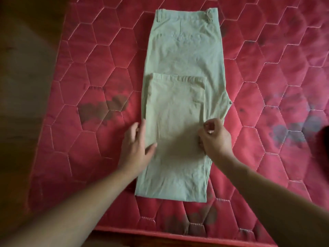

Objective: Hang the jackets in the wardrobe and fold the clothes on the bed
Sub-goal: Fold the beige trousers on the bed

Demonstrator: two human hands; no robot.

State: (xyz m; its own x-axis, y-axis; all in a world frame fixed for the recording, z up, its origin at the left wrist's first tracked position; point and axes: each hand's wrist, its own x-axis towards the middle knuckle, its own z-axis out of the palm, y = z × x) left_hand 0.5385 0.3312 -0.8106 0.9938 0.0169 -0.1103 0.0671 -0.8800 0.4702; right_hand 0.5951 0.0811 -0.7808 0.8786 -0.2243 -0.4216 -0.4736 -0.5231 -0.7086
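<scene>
Pale khaki trousers (179,107) are laid flat, legs doubled back, hem beyond both hands, waistband farthest. The left edge is touched by the left hand (137,147); the right edge is pinched by the right hand (216,139).

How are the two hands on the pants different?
The left hand lies flat with straight fingers; the right hand has curled fingers. The left hand presses the left edge of the pants; the right hand pinches the right edge. Both touch the same pants.

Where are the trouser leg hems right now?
In the head view the hems lie mid-frame, folded back onto the trousers on the red mattress, farther from the person than the left hand and right hand.
</scene>
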